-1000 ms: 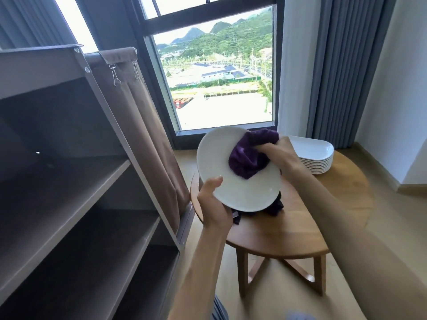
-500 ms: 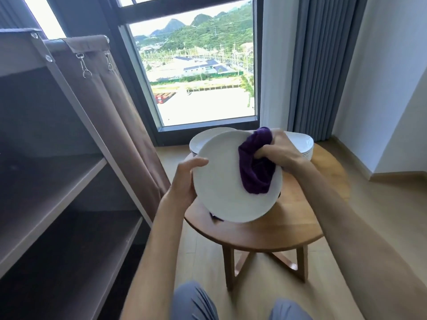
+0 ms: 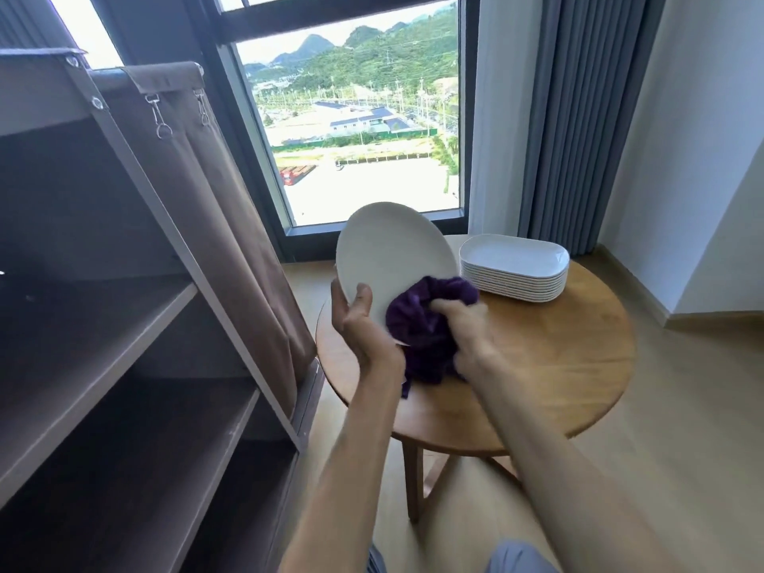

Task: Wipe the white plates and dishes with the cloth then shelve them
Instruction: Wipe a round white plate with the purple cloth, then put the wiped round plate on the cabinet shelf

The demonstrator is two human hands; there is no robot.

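Beside the window (image 3: 355,134), a round wooden table (image 3: 558,366) carries a stack of white oblong dishes (image 3: 514,266) at its far edge, while the brown shelf unit (image 3: 136,366) on the left has bare shelves. Above the table's near-left edge, the left hand (image 3: 355,320) grips the lower-left rim of a white round plate (image 3: 392,258), tilted up on edge with its face toward the camera. The right hand (image 3: 465,328), somewhat blurred, clutches a bunched purple cloth (image 3: 417,320) against the plate's lower right.

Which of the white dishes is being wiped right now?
The round plate, tilted up in the left hand against the purple cloth; the oblong dishes sit stacked on the table.
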